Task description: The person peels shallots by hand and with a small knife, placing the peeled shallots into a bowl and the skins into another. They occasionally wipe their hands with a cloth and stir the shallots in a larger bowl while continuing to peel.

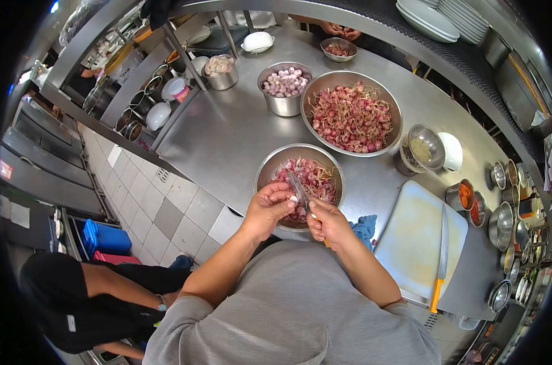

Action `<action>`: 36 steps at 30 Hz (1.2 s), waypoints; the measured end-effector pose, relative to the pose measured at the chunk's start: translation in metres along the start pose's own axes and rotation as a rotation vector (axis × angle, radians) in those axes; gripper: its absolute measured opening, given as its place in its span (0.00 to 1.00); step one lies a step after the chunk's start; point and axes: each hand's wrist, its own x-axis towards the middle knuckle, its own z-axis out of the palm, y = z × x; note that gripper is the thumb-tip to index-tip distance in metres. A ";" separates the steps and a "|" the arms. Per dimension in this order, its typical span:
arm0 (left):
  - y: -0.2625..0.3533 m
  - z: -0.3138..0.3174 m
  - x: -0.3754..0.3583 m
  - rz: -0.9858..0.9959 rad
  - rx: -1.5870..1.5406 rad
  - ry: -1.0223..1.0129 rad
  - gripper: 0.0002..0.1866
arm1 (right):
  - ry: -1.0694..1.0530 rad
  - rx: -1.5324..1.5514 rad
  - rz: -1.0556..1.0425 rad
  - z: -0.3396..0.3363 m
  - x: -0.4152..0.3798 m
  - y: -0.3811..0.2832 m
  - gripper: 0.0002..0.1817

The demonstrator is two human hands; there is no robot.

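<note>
Above a steel bowl of shallots and peelings, both my hands meet. My right hand is closed around a small knife, its blade pointing away and up to the left. A bit of its orange handle seems to show below the fist. Between the fingertips of my left hand is a small pale shallot, close beside the blade. Farther off, a large bowl is heaped with unpeeled red shallots. A steel pot left of it holds peeled shallots.
A cutting board with a large orange-handled knife lies at right, beside a blue cloth. Another person's hands are over a small bowl across the table. Someone in black bends at lower left. An overhead shelf holds plates.
</note>
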 end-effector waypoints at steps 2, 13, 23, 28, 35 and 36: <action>-0.001 0.000 0.000 -0.035 -0.065 0.033 0.21 | 0.085 -0.069 -0.070 0.004 0.001 0.004 0.28; -0.010 -0.001 0.001 -0.026 -0.159 0.027 0.10 | 0.111 -0.349 -0.359 0.004 0.006 0.032 0.25; -0.007 0.005 0.002 0.018 -0.103 0.072 0.11 | 0.219 -0.455 -0.440 0.007 0.009 0.030 0.21; -0.004 0.010 -0.002 0.007 -0.176 0.069 0.11 | 0.194 -0.466 -0.518 0.006 0.010 0.033 0.22; -0.009 0.004 0.001 0.072 -0.149 0.051 0.14 | 0.220 -0.485 -0.476 0.012 0.005 0.031 0.20; -0.008 0.005 0.001 0.071 -0.149 0.050 0.14 | 0.221 -0.485 -0.476 0.011 0.006 0.032 0.20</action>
